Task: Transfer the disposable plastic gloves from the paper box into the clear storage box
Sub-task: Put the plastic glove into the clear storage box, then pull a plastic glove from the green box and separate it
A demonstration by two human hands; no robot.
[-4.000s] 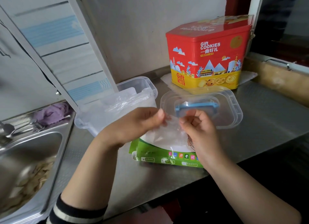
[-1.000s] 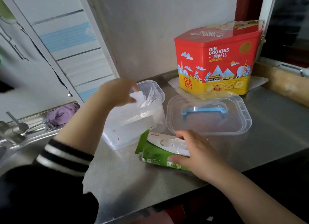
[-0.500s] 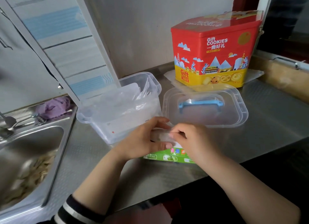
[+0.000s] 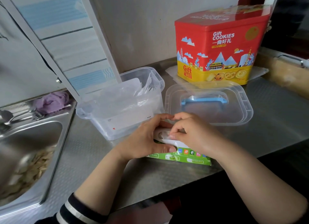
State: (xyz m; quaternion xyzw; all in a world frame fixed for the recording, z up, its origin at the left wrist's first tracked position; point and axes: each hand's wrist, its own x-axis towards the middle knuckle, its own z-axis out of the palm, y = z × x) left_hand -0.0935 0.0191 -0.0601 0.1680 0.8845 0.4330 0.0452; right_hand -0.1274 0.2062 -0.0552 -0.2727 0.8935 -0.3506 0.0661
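Both hands at the opening of the green paper box (image 4: 184,157) on the steel counter (image 4: 275,123).

The left hand (image 4: 143,140) curls around the box's left end, thumb along its near edge, while the right hand (image 4: 192,133) bends over the white top with its fingertips (image 4: 172,136) pinched together at the oval opening, apparently on a thin glove there (the film is too sheer to make out clearly). Just behind the hands stands the clear storage box (image 4: 120,106), open, with clear plastic gloves (image 4: 127,93) already piled inside and poking above the rim. Its lid (image 4: 209,103), with a blue handle, lies beside it to the right. A red and yellow cookie tin (image 4: 219,46) stands at the back near the wall; a sink (image 4: 33,148) sits at the left, a purple cloth (image 4: 51,101) behind it.
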